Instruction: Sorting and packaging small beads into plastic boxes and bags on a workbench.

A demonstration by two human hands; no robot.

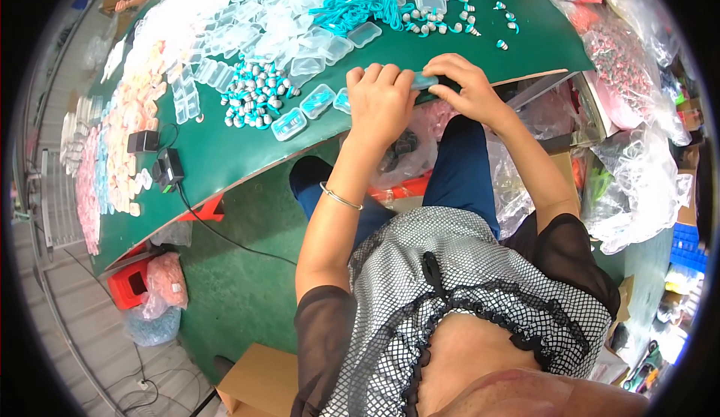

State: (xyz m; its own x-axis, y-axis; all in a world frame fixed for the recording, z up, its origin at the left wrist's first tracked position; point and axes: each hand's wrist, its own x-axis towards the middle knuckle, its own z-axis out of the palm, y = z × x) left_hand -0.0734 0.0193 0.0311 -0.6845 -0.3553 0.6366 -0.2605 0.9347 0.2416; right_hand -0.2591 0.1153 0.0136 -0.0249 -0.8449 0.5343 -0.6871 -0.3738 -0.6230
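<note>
At the table's near edge, a small clear plastic case [424, 81] with teal inside is held between my two hands. My left hand [379, 102] is closed over its left part, covering much of it. Thumb and fingers of my right hand [469, 91] pinch its right end. To the left lie filled cases with teal contents: one nearest the edge [289, 124], another case [318, 100] beyond it, and a third case [342, 100] partly behind my left hand. Past them sits a heap of small grey-and-teal pieces resembling earplugs [256, 93].
Empty clear cases [255, 34] pile up across the green table [225, 151], beside a bundle of teal cords [360, 1]. More grey-and-teal pieces [457, 16] scatter at the back right. Black adapters [169, 168] with a cable lie left. Plastic bags [630, 72] crowd the right side.
</note>
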